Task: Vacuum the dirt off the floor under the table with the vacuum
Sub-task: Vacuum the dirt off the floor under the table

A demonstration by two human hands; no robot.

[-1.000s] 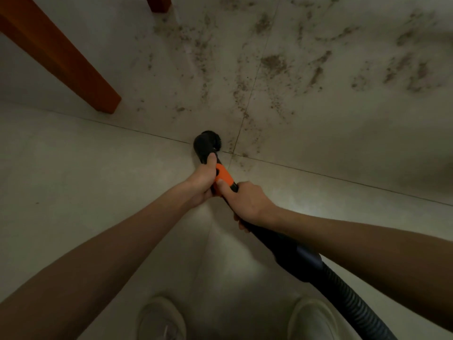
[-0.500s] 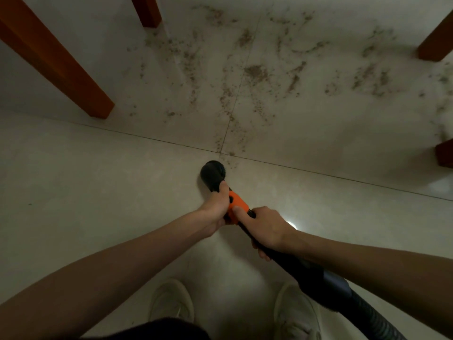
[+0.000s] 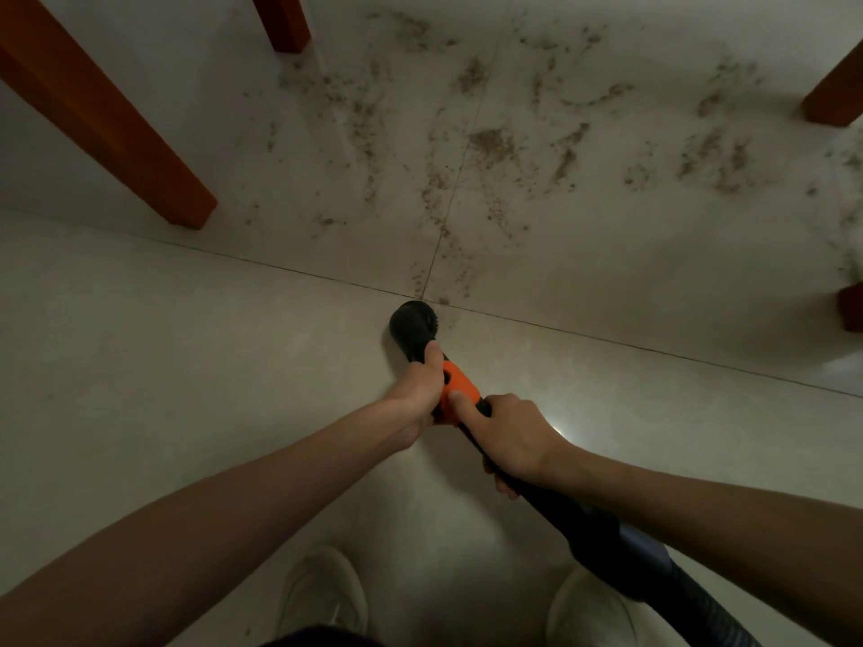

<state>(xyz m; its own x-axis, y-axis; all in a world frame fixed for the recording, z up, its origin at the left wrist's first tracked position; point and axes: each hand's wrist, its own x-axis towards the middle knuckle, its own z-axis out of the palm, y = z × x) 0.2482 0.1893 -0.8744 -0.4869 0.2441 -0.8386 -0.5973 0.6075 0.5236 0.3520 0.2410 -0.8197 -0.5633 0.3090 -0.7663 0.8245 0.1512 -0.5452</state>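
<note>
Head view. I hold one vacuum wand (image 3: 460, 389) with both hands. My left hand (image 3: 418, 394) grips the wand just behind the round black brush nozzle (image 3: 413, 326), fingers wrapped under it and thumb laid forward along the nozzle neck. My right hand (image 3: 511, 436) grips the wand just behind the orange collar (image 3: 460, 387), fingers curled around the black tube and thumb pressing on the collar. The two hands are just beside each other, the orange collar between them.

The nozzle is down at the tiled floor (image 3: 163, 366), just on my side of the point where two grout lines cross. One ribbed black hose (image 3: 719, 614) runs from the wand to the lower right corner of the view.

The dirt (image 3: 490, 147) lies scattered in streaks and clumps on the floor tiles beyond the nozzle, spreading toward the upper right edge. The nearest specks lie along the grout line just beyond the nozzle.

Four wooden table legs are visible: one large leg (image 3: 116, 133) at the upper left, one (image 3: 282, 21) at the top edge, one (image 3: 836, 93) at the upper right, and one (image 3: 852, 305) cut off at the right edge. The dirt lies between them.

Two pale shoes are at the bottom edge: the left (image 3: 322, 595) and the right (image 3: 593, 609).
</note>
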